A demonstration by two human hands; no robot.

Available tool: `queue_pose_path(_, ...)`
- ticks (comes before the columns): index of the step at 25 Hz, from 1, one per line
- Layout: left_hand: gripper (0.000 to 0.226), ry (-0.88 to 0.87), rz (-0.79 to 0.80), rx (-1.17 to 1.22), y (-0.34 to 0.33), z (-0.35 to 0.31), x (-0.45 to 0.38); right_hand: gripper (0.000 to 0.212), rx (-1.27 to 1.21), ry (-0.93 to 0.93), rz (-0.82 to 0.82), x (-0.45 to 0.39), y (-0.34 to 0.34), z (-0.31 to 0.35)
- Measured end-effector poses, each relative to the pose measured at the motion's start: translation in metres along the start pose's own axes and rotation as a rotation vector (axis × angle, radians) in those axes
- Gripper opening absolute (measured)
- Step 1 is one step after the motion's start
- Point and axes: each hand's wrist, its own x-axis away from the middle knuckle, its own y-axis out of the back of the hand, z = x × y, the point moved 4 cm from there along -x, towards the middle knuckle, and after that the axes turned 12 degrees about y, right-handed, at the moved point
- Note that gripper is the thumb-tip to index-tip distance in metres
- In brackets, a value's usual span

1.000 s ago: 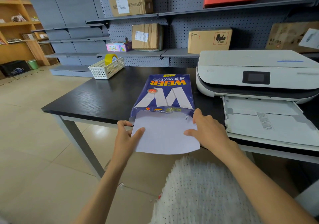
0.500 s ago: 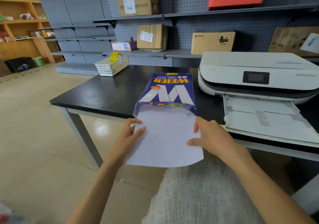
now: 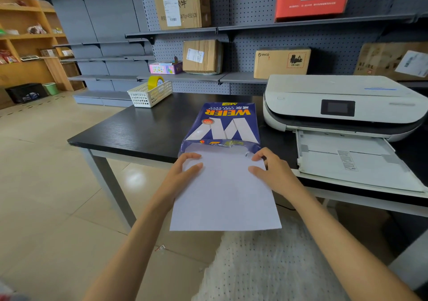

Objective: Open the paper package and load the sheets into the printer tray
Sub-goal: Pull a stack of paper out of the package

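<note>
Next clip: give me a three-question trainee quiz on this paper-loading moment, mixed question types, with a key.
1. True or false: the sheets are completely out of the package.
2. Multiple choice: where is the printer tray relative to the package? A) to its left B) to its right C) behind it
3. Short answer: which hands hold the sheets, and where?

Key
1. False: their far end is inside the package's open mouth.
2. B
3. Both: the left hand on the left edge and the right hand on the right edge, near the package mouth.
</note>
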Motion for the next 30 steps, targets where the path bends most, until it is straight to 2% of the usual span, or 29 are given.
queue_pose_path(2, 0.02, -0.026, -0.03, -0.051, 0.001, -0.005, 0.001, 0.019, -0.041, 0.011, -0.056, -0.005, -0.003, -0.001)
queue_pose_path(5, 0.02, -0.054, -0.06, -0.114, 0.003, -0.01, 0.006, 0.018, -0.007, 0.024, -0.055, -0.007, -0.004, -0.001)
queue_pose_path(19, 0.024, -0.227, -0.12, -0.323, 0.003, -0.03, 0.062, 0.031, 0.286, -0.002, 0.179, 0.026, 0.019, 0.054)
queue_pose_path(23, 0.025, -0.243, -0.121, -0.392, 0.004, -0.029, 0.083, 0.034, 0.323, 0.016, 0.276, 0.044, 0.024, 0.078)
queue_pose_path(30, 0.026, -0.247, -0.137, -0.411, 0.008, -0.033, 0.112, 0.038, 0.363, 0.067, 0.333, 0.063, 0.032, 0.104)
